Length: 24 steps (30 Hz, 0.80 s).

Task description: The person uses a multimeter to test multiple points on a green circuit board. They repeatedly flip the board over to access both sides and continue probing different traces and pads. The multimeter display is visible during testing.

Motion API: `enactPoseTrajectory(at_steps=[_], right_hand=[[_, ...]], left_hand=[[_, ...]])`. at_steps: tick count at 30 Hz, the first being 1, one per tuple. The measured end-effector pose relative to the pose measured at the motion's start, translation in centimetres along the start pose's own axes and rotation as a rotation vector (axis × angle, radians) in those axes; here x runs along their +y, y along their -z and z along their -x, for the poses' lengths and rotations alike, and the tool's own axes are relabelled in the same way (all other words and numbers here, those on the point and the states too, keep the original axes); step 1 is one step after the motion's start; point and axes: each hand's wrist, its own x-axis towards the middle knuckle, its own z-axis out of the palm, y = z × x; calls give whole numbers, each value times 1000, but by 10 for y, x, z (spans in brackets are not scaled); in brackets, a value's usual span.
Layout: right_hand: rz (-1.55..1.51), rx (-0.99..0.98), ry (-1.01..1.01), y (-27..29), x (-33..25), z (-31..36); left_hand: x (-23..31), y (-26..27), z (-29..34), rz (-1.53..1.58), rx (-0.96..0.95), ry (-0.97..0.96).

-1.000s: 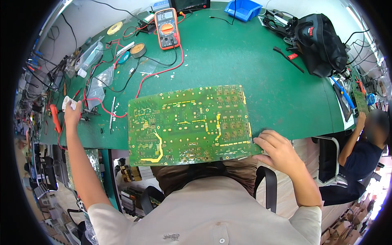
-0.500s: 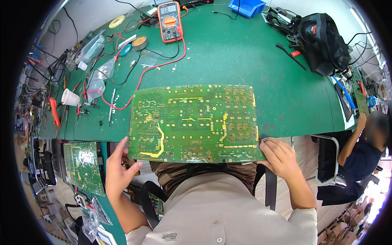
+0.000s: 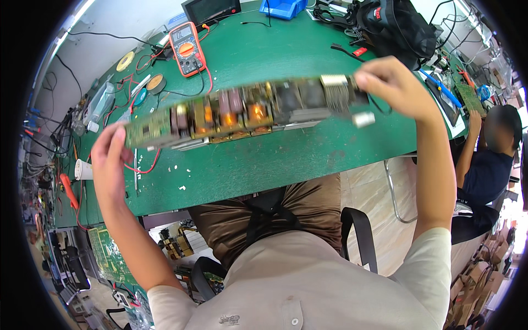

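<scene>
A large green circuit board (image 3: 225, 114) is held raised above the green bench, tipped nearly on edge and slightly smeared by motion. Its component side shows, with copper coils, brown blocks, dark parts and a white connector with a bundle of wires; a loose white plug (image 3: 363, 119) hangs near the right end. My left hand (image 3: 111, 159) grips the left end, thumb on the face. At the opposite end, my right hand (image 3: 397, 87) is closed on the board's corner, higher and farther off than the left.
An orange multimeter (image 3: 187, 50) with red and black leads lies at the back left. Beyond the board are a blue bin (image 3: 281, 9) and a black bag (image 3: 393, 30). A paper cup (image 3: 83, 170) stands at left; a co-worker (image 3: 489, 159) sits at right.
The board has been lifted away from me and turned from its solder side to its component side. Both hands have moved up and apart with it. The view has shifted too.
</scene>
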Motion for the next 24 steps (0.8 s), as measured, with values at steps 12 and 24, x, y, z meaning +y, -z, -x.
enactPoseTrajectory(at_steps=[12,24], right_hand=[[-504,153,-247,-11,41,-92],[-1325,344,-171,-63,90,-113]], left_hand=[[-18,-71,-94,472,-45,63],[-40,-100,-119,590,-28,40]])
